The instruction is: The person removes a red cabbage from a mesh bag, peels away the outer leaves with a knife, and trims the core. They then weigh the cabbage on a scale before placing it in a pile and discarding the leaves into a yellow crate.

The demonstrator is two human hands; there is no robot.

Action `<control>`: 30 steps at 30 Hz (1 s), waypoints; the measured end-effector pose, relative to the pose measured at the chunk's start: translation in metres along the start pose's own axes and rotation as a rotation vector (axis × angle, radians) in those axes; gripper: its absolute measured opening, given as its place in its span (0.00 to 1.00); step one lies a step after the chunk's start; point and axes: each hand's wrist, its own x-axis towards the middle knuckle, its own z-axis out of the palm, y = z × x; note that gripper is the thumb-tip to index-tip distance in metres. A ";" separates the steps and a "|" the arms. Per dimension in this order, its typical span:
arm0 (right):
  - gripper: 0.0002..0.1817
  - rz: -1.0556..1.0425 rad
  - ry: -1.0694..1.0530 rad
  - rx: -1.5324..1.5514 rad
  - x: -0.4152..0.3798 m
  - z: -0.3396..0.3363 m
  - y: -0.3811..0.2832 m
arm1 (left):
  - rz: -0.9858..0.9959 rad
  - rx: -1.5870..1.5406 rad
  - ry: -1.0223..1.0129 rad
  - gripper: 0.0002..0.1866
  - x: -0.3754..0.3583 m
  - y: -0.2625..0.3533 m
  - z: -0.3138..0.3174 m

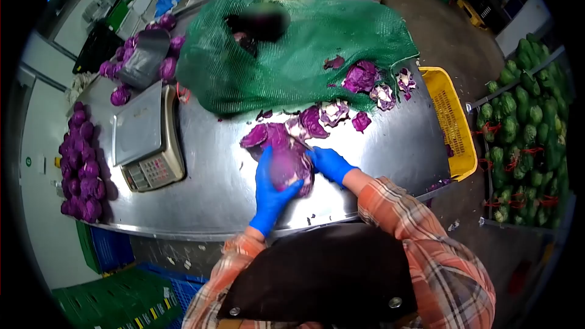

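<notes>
My left hand [268, 194], in a blue glove, grips a red cabbage [286, 169] near the table's front edge, its fingers wrapped round the left side and underside. My right hand [331, 164], also gloved in blue, is closed at the cabbage's upper right side. From its fingers a thin knife [300, 141] points up and left; its handle is hidden in the glove. Just beyond the cabbage lie loose purple leaves [253, 136] and a pale cut piece [296, 127]. Trimmed stumps [334, 111] are scattered farther back.
A green mesh sack [304, 42] spreads across the back of the metal table [213, 164]. On the left stand a scale [149, 137] and a pile of red cabbages [81, 170]. A yellow crate [458, 125] adjoins the right edge, with bagged green vegetables [524, 122] beyond.
</notes>
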 end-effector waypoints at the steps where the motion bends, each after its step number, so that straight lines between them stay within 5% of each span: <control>1: 0.23 -0.090 0.028 -0.120 0.014 0.007 0.022 | -0.028 -0.023 0.011 0.53 -0.003 0.001 0.001; 3: 0.24 0.082 -0.013 0.248 0.004 0.015 0.006 | -0.202 -0.180 0.082 0.55 -0.004 -0.008 -0.002; 8: 0.25 0.124 -0.082 0.278 0.000 0.006 -0.004 | -0.155 0.456 -0.502 0.58 0.026 0.055 -0.036; 11: 0.29 0.095 -0.030 0.459 -0.022 -0.003 -0.004 | 0.112 0.458 -0.153 0.56 0.010 -0.014 -0.011; 12: 0.29 0.039 0.004 0.390 -0.036 -0.004 -0.008 | -0.189 -0.006 -0.176 0.57 0.008 0.003 -0.008; 15: 0.35 -0.068 0.052 0.266 -0.069 0.008 -0.014 | -0.324 0.033 -0.099 0.57 -0.003 0.024 0.003; 17: 0.35 -0.047 0.045 0.049 -0.074 0.014 -0.017 | -0.221 0.121 -0.018 0.56 -0.006 0.029 0.009; 20: 0.35 -0.344 0.251 -0.219 -0.054 0.030 0.018 | -0.171 0.180 0.022 0.57 -0.010 0.024 0.012; 30: 0.29 -0.112 0.183 -0.174 -0.062 0.017 -0.016 | -0.222 0.212 0.128 0.54 -0.014 0.026 0.027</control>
